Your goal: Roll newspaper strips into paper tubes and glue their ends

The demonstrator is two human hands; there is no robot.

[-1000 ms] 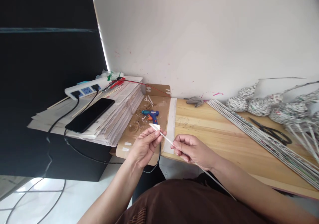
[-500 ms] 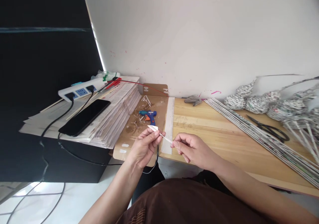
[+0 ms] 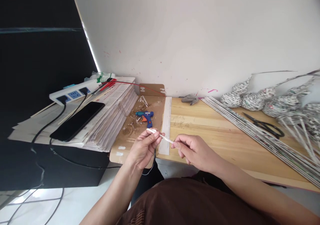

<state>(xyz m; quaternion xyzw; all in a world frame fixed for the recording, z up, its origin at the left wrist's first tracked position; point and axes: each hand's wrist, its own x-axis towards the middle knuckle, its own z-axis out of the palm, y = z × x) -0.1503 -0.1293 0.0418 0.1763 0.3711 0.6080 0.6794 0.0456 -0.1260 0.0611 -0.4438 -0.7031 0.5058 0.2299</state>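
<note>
Between my two hands runs a thin white rolled paper strip [image 3: 166, 138], held over the front edge of the table. My left hand [image 3: 144, 149] pinches it between thumb and fingers, and a short end sticks out past the fingertips. The other end sits in the closed fingertips of my right hand [image 3: 194, 151]. Just beyond my left hand a blue glue gun [image 3: 148, 117] with an orange trigger lies on a stained cardboard sheet [image 3: 140, 138]. A flat white paper strip [image 3: 166, 118] lies along the cardboard's right side.
To the left, a tall stack of paper [image 3: 117, 118] carries a black phone [image 3: 78, 121] and a power strip [image 3: 75, 92]. Long paper sticks [image 3: 250, 135], black scissors [image 3: 267, 126] and several woven paper gourds [image 3: 232, 98] lie at the right. A grey cloth [image 3: 190, 99] rests by the wall.
The white paper between my hands now looks rolled thinner; its wide flap at my left fingertips has narrowed. The view has shifted slightly, moving the table things a little left.
</note>
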